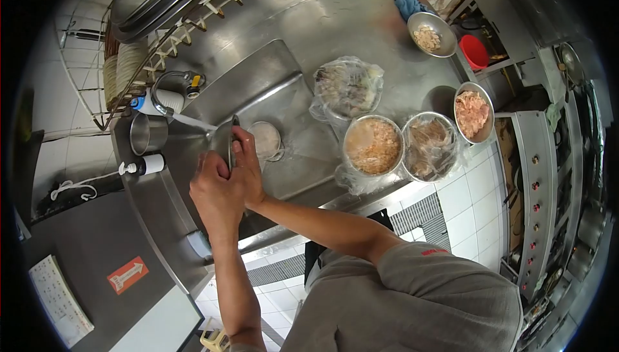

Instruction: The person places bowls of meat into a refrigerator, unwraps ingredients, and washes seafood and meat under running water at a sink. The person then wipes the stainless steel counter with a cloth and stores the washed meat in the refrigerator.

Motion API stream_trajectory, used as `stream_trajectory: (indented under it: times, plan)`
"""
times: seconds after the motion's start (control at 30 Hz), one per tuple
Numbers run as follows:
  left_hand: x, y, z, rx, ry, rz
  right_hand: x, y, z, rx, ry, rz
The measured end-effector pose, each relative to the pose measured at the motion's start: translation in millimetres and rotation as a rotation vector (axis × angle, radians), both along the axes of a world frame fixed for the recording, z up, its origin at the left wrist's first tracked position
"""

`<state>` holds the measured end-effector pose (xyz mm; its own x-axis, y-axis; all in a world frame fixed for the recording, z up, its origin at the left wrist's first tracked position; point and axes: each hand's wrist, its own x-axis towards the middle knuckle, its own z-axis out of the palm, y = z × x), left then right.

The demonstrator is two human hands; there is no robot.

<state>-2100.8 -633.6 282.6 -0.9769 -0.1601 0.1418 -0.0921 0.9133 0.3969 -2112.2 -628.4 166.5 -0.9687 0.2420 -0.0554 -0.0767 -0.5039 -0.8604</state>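
Note:
Over the sink [296, 139], my left hand [216, 191] and my right hand [246, 165] are pressed close together. Their fingers are closed around a thin metal dish [233, 138], seen almost edge-on. It is beside the end of the faucet [184, 118]; part of it is hidden by my fingers. Just beyond my right hand, a small round container [265, 139] with whitish contents sits in the sink.
Right of the sink are a plastic-wrapped bundle [348, 89], a bowl of orange-brown bits [374, 145], a plastic-covered bowl [431, 147] and a bowl of pink meat [472, 113]. A metal pot [148, 134] and pump bottle [151, 164] stand left. A wire rack [174, 39] overhangs the upper left.

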Motion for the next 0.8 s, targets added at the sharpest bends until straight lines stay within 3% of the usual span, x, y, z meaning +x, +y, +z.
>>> stream_trajectory:
  times: [0.27, 0.3, 0.33, 0.37, 0.4, 0.47, 0.5, 0.57, 0.67, 0.8]
  plan:
    - [-1.1, -34.1, -15.0, 0.037, -0.044, 0.003, -5.7, -13.9, -6.6, 0.075, -0.007, -0.039]
    - [-1.1, -48.2, -22.0, 0.036, -0.037, 0.023, -8.1, -11.5, -9.2, 0.329, 0.091, -0.045]
    - [-1.0, -67.0, -34.1, 0.415, -0.102, 0.159, -10.4, -8.9, -11.7, 0.58, 0.197, -0.046]
    - [0.1, -86.6, -50.3, 0.795, -0.154, 0.288, -15.2, -5.2, -6.0, 0.768, 0.173, 0.131]
    - [3.6, -107.2, -80.5, 1.045, -0.097, 0.308, -23.3, -7.5, -13.7, 0.762, 0.195, 0.151]
    - [11.4, -148.2, -162.7, 1.514, 0.009, 0.297, -45.0, -17.3, -38.3, 0.935, 0.337, 0.445]
    - [10.8, -156.2, -189.5, 1.648, 0.044, 0.348, -56.4, -17.5, -41.3, 0.936, 0.363, 0.464]
    - [-0.6, -161.7, -214.3, 1.742, 0.081, 0.487, -79.2, -18.2, -47.3, 1.146, 0.56, 0.489]
    - [-20.8, -171.1, -235.9, 1.859, 0.138, 0.547, -100.4, -37.1, -74.6, 1.365, 0.627, 0.588]
    - [-37.2, -189.2, -254.1, 1.896, 0.115, 0.505, -113.3, -57.5, -79.1, 1.453, 0.656, 0.763]
